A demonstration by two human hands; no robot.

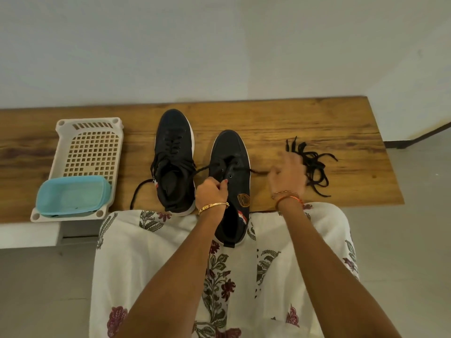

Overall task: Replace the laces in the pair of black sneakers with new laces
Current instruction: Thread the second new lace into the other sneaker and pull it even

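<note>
Two black sneakers stand on a wooden bench. The left sneaker is laced, with its lace ends trailing loose to the left. The right sneaker overhangs the bench's front edge toward my lap. A black lace runs through its upper eyelets and sticks out on both sides. My left hand grips the sneaker at its eyelet edge. My right hand is blurred beside the sneaker and pinches the lace's right end. A heap of loose black laces lies just right of that hand.
A white perforated plastic basket sits on the bench's left part, with a light blue plastic tub in its near end. A white wall rises behind the bench. My lap, in floral white cloth, lies below the front edge.
</note>
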